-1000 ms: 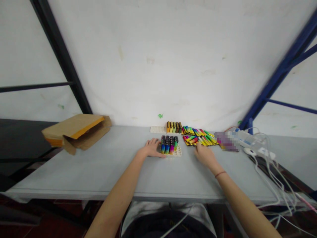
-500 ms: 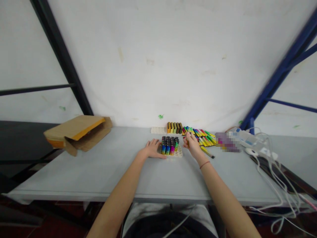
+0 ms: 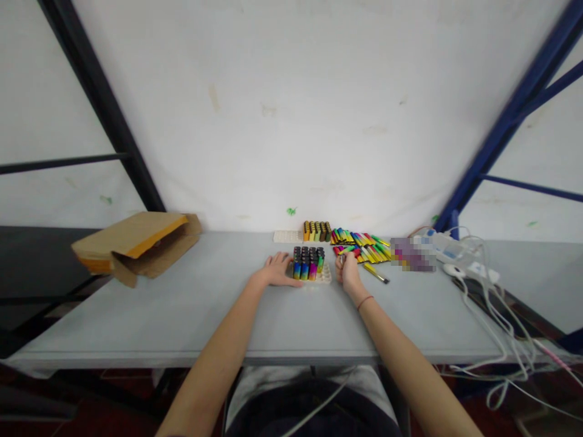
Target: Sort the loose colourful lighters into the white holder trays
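Observation:
My left hand [image 3: 277,271] lies at the left side of a pale hole tray [image 3: 325,276], its fingers spread and its thumb along the tray's front edge. Several colourful lighters [image 3: 310,264] with dark tops stand upright in that tray, while bare holes show at its right side. Just right of the tray, my right hand [image 3: 348,272] is closed around a lighter, mostly hidden by the fingers; a small shiny end peeks out. Loose lighters [image 3: 376,252] lie in rows behind and right of this hand. One yellow lighter [image 3: 376,272] lies apart from them.
Against the wall stand a second pale tray [image 3: 288,236] and a block of upright lighters [image 3: 317,230]. An open cardboard box [image 3: 136,243] lies on the left. On the right are a power strip [image 3: 449,249], tangled white cables [image 3: 494,309] and a blurred purple item [image 3: 412,254].
My right hand has lowered slightly and turned, beside the tray's right edge. My left hand stays at the tray. The whole view has shifted a little.

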Action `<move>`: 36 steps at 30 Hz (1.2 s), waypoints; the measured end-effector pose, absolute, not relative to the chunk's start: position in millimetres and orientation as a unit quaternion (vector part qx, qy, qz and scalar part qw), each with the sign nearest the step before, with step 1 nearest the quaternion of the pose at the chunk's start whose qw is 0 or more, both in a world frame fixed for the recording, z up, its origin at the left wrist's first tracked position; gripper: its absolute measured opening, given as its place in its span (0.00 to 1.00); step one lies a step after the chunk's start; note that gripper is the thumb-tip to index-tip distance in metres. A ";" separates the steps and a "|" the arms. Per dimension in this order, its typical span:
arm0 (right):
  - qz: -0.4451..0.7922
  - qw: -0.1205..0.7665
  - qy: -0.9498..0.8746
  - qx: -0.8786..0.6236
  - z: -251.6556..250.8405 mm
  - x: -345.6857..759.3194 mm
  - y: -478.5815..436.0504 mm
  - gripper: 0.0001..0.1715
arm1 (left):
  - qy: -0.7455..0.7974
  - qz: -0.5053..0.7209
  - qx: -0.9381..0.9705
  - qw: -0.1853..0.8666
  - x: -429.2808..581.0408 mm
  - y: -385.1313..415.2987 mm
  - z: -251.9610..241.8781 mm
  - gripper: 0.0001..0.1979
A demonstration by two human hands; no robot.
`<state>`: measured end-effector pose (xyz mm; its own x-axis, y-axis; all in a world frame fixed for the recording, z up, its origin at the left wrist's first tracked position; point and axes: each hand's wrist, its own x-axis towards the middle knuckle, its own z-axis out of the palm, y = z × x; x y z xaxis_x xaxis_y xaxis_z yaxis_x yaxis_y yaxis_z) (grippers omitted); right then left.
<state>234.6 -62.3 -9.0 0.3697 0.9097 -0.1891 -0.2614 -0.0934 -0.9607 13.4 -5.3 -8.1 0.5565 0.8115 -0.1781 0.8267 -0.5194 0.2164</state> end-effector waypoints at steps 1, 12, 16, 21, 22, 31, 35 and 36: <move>0.479 0.612 -0.288 -0.559 -9.8 233.4 -62.3 0.25 | 0.470 -0.028 0.871 0.139 13.5 -5.1 -8.1 0.55; 0.486 0.632 -0.271 -0.540 -12.2 235.9 -61.8 0.28 | 0.470 -0.026 0.871 0.138 14.2 -7.1 -6.3 0.57; 0.473 0.647 -0.265 -0.536 -11.2 235.9 -61.7 0.26 | 0.469 -0.028 0.872 0.138 13.8 -5.4 -7.9 0.56; 0.477 0.645 -0.257 -0.539 -10.2 237.4 -61.2 0.25 | 0.469 -0.024 0.872 0.139 13.4 -4.4 -8.9 0.57; 0.478 0.641 -0.257 -0.543 -10.1 237.8 -61.2 0.26 | 0.470 -0.025 0.871 0.139 13.5 -4.4 -8.8 0.57; 0.495 0.635 -0.271 -0.528 -9.1 237.9 -62.7 0.25 | 0.468 -0.021 0.873 0.134 13.1 -5.0 -8.7 0.56; 0.483 0.634 -0.270 -0.540 -12.4 239.4 -60.1 0.23 | 0.466 -0.021 0.875 0.131 13.0 -4.3 -8.7 0.55; 0.463 0.636 -0.290 -0.546 -13.6 240.0 -59.5 0.23 | 0.466 -0.020 0.875 0.130 13.0 -4.1 -9.1 0.55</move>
<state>240.0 -59.5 -13.6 0.4042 0.9044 -0.1367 -0.2718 -0.0239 -0.9621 13.0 -4.1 -9.1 0.5641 0.8108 -0.1561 0.8212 -0.5312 0.2083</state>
